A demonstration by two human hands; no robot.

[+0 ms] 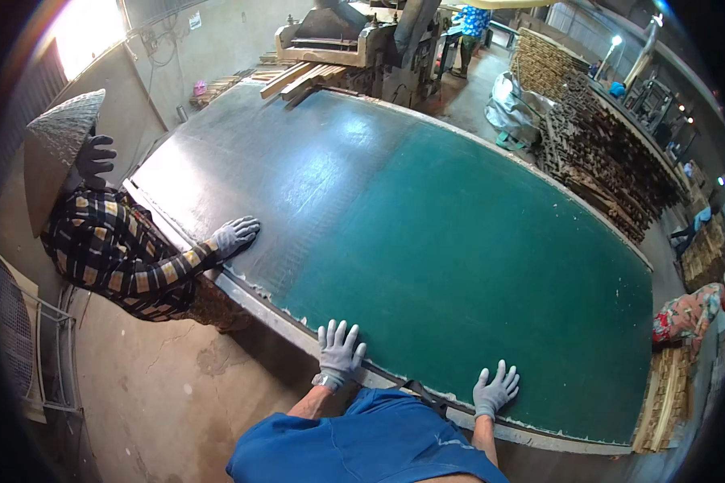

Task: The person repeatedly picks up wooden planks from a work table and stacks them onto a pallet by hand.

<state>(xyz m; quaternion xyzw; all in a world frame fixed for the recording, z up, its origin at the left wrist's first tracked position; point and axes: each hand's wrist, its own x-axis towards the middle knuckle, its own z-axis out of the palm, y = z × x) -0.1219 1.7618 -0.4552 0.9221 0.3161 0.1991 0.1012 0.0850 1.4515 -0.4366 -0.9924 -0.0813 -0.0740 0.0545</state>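
Both of my hands wear pale grey work gloves and rest on the near edge of a large table with a green and grey sheet top (pixel 459 253). Fingers apart, my left hand (pixel 340 353) lies over the rim left of my body, a watch at its wrist. My right hand (pixel 496 389) is spread on the green surface near the edge, holding nothing. Where the green part meets the worn, shiny grey part (pixel 266 169), the border looks ragged. Several wooden strips (pixel 302 78) stick out of a machine (pixel 338 36) over the table's far end.
At the left, a person in a conical hat (pixel 66 127) and checked shirt rests one gloved hand (pixel 235 235) on the table. Stacked wood strips (pixel 604 151) stand beyond the far side. More wood (pixel 664 398) lies off the right end, near another person (pixel 695 314). A metal-framed rack (pixel 48 344) stands lower left.
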